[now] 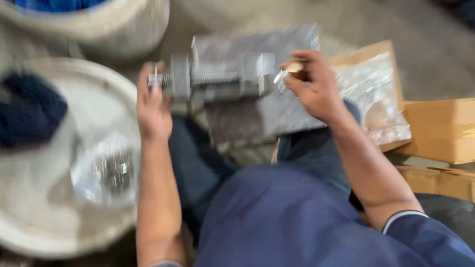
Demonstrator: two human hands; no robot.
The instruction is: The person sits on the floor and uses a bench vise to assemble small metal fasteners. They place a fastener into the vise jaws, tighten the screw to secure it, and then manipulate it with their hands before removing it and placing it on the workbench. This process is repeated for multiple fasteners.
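While the view is blurred by motion, the main shapes can be made out from above the seated person.

Left hand: the left hand [152, 101] is closed round the outer end of a long grey threaded metal screw [208, 78], fingers curled over it.

Right hand: the right hand [312, 89] pinches a small shiny metal piece [283, 78] between thumb and fingertips, just beside the other end of the assembly.

Vise: a grey metal bench vise [225, 79] lies crosswise between the two hands, the screw running through its blocky jaws. It sits above a flat grey stone slab [262, 116] resting across the person's dark blue trouser legs [198, 163].

Left side: a wide, pale round basin [99, 99] holds a clear plastic bag of small metal parts [106, 173] and a dark blue cloth [29, 111]. A second pale tub [123, 27] stands behind it.

Right side: a clear crinkled bag on brown cardboard [373, 94] lies near the right hand, with brown cardboard boxes [443, 131] further out.
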